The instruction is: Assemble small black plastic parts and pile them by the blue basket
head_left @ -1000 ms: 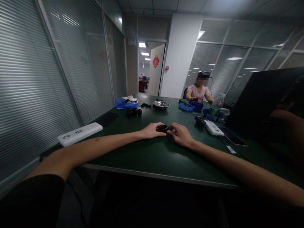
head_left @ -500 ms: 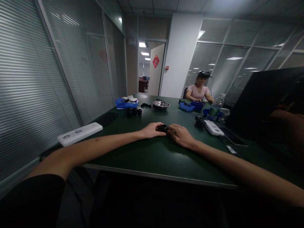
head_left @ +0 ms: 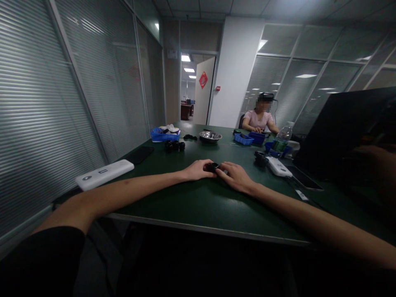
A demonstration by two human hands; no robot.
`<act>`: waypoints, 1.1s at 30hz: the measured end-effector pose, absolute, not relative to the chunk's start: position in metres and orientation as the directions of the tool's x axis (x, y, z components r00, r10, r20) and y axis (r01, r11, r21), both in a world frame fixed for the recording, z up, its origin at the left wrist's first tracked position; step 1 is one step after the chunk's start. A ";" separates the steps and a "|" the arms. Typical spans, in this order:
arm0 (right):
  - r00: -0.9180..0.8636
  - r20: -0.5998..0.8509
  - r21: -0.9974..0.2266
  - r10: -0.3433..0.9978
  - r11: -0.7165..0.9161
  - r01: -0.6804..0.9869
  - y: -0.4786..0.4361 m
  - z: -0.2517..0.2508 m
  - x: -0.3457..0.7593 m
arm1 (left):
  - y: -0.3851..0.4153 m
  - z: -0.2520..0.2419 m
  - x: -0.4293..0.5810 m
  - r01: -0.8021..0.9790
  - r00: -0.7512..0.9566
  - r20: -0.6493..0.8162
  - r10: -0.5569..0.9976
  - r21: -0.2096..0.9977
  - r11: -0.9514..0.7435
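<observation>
A small, round, glossy black part is between my two hands, low over the green table. My left hand is closed around its left side, with thumb and fingers curved about it. From the right, my right hand grips its edge, thumb in front and fingers bent behind. The exact kind of part is too small and dark to make out. Several similar black round pieces stand together farther back on the left.
A white power bank and a dark phone lie left. Behind are a blue basket and metal bowl. On the right are a bottle, another power bank and a dark monitor. A person sits across.
My right thumb has moved left and forward onto the front edge of the black part. The part looks slightly turned; my left hand has stayed in place.
</observation>
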State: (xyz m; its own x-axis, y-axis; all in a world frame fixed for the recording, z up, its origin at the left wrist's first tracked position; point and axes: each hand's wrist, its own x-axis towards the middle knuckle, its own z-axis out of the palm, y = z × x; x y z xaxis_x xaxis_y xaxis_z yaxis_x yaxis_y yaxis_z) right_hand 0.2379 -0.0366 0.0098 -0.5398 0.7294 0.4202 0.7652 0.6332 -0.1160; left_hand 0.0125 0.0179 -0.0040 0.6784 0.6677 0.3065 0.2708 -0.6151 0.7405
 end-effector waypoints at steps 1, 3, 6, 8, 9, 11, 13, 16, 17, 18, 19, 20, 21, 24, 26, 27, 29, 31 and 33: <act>-0.532 0.424 -0.121 0.733 0.628 0.768 -0.037 0.010 0.237 | 0.017 -0.004 0.012 0.269 0.684 0.304 0.663 0.740 -0.617; -0.521 0.433 -0.127 0.735 0.622 0.772 -0.038 0.009 0.237 | 0.016 -0.003 0.012 0.273 0.691 0.299 0.658 0.735 -0.621; -0.523 0.444 -0.121 0.728 0.627 0.770 -0.038 0.009 0.236 | 0.015 -0.001 0.012 0.277 0.696 0.293 0.656 0.734 -0.621; -0.529 0.448 -0.119 0.721 0.635 0.764 -0.039 0.009 0.236 | 0.015 -0.001 0.012 0.280 0.697 0.293 0.654 0.729 -0.625; -0.534 0.447 -0.120 0.718 0.640 0.759 -0.039 0.010 0.236 | 0.015 -0.001 0.012 0.281 0.698 0.295 0.653 0.726 -0.628; -0.546 0.438 -0.128 0.714 0.650 0.749 -0.040 0.011 0.236 | 0.015 0.000 0.012 0.284 0.696 0.298 0.653 0.721 -0.632; -0.558 0.427 -0.138 0.712 0.661 0.738 -0.041 0.011 0.236 | 0.015 0.000 0.012 0.287 0.698 0.295 0.653 0.720 -0.632; -0.570 0.415 -0.142 0.710 0.669 0.730 -0.041 0.012 0.237 | 0.014 0.000 0.012 0.285 0.699 0.292 0.653 0.724 -0.628; -0.571 0.412 -0.139 0.710 0.669 0.730 -0.041 0.013 0.237 | 0.014 0.000 0.012 0.283 0.699 0.293 0.652 0.725 -0.628; -0.573 0.407 -0.137 0.711 0.668 0.731 -0.041 0.013 0.238 | 0.014 0.000 0.012 0.283 0.699 0.295 0.652 0.723 -0.630; -0.574 0.404 -0.135 0.712 0.667 0.733 -0.040 0.013 0.238 | 0.014 0.000 0.012 0.285 0.699 0.296 0.651 0.719 -0.633; -0.574 0.403 -0.133 0.713 0.666 0.734 -0.040 0.013 0.238 | 0.013 0.001 0.012 0.287 0.700 0.298 0.650 0.715 -0.637; -0.575 0.401 -0.131 0.713 0.666 0.734 -0.039 0.012 0.239 | 0.012 0.002 0.012 0.288 0.702 0.298 0.647 0.712 -0.640; -0.581 0.400 -0.123 0.709 0.670 0.733 -0.038 0.012 0.240 | 0.010 0.004 0.011 0.286 0.704 0.294 0.646 0.715 -0.638; -0.587 0.395 -0.117 0.707 0.673 0.731 -0.038 0.012 0.241 | 0.008 0.005 0.011 0.286 0.705 0.288 0.649 0.721 -0.631; -0.590 0.392 -0.116 0.705 0.674 0.729 -0.038 0.012 0.241 | 0.008 0.006 0.011 0.288 0.705 0.285 0.650 0.723 -0.629; -0.595 0.388 -0.113 0.704 0.677 0.727 -0.037 0.012 0.241 | 0.007 0.006 0.011 0.293 0.704 0.282 0.652 0.720 -0.629; -0.596 0.388 -0.112 0.703 0.678 0.727 -0.037 0.012 0.241 | 0.008 0.006 0.011 0.298 0.702 0.283 0.653 0.717 -0.631; -0.597 0.387 -0.111 0.703 0.678 0.726 -0.038 0.012 0.241 | 0.009 0.005 0.011 0.299 0.700 0.286 0.654 0.714 -0.633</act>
State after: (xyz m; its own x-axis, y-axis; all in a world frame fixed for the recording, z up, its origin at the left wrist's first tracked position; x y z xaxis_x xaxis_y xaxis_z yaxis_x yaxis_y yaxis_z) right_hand 0.2407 -0.0378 0.0123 -0.5972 0.7026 0.3869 0.7262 0.6784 -0.1110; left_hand 0.0113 0.0086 0.0055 0.7001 0.6542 0.2862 0.2994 -0.6328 0.7141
